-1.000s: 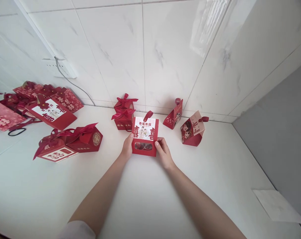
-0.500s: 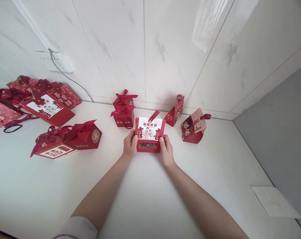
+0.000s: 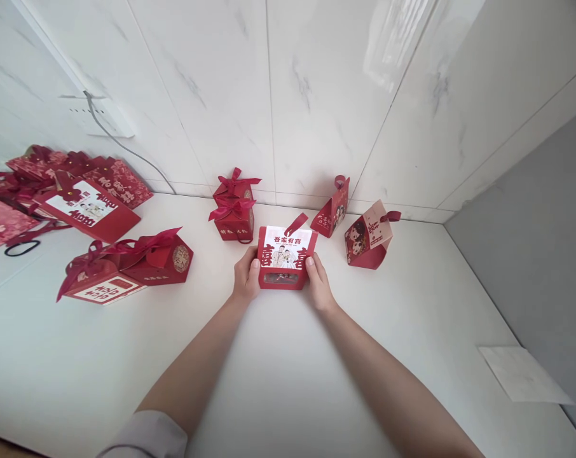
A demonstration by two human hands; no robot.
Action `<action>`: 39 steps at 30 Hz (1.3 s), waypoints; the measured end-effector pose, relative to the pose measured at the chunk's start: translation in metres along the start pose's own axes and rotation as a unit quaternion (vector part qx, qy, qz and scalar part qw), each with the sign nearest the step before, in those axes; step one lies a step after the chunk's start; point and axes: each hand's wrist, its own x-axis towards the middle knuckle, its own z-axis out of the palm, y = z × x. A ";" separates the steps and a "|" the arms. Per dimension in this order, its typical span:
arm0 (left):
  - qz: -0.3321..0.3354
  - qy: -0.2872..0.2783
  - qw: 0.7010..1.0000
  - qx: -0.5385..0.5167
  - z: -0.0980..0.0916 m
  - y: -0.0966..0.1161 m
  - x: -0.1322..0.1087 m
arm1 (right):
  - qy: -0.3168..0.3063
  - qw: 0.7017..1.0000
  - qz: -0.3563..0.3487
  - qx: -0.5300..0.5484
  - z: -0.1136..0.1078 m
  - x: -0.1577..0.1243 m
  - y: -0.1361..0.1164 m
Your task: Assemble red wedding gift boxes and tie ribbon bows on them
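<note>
Between my two hands is a red gift box point(image 3: 284, 257) with a white printed front showing a couple, a small clear window low down and a red ribbon loop on top. My left hand point(image 3: 247, 273) grips its left side, thumb on the front edge. On the right side, my right hand point(image 3: 319, 281) holds it the same way. The fingers behind the box are hidden. Just behind it to the left stand two red boxes with bows point(image 3: 233, 213). Behind to the right are a red triangular box point(image 3: 332, 211) and a pink-and-red box point(image 3: 368, 236) with a ribbon loop.
Two red bow-tied boxes point(image 3: 130, 270) lie on the white table point(image 3: 278, 381) at left. Beyond them is a pile of red gift bags point(image 3: 85, 207) beside a dark ring point(image 3: 22, 248). A grey cable point(image 3: 126, 149) hangs from a wall socket. A white sheet point(image 3: 521, 374) lies at right.
The view has shifted slightly. Both hands keep their hold on the gift box, which stays in nearly the same place. The other boxes have not moved on the table.
</note>
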 end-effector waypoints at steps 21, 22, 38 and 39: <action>-0.209 0.023 0.962 -0.172 -0.002 -0.024 0.016 | -0.019 0.998 0.017 -0.051 -0.002 0.003 0.007; -0.207 0.023 0.962 -0.176 -0.002 -0.024 0.016 | -0.019 0.998 0.018 -0.051 -0.002 0.003 0.006; -0.208 0.018 0.958 -0.195 -0.002 -0.026 0.016 | -0.017 0.999 0.015 -0.047 -0.002 0.003 0.005; -0.208 0.018 0.958 -0.196 -0.002 -0.027 0.016 | -0.016 0.999 0.016 -0.047 -0.002 0.003 0.005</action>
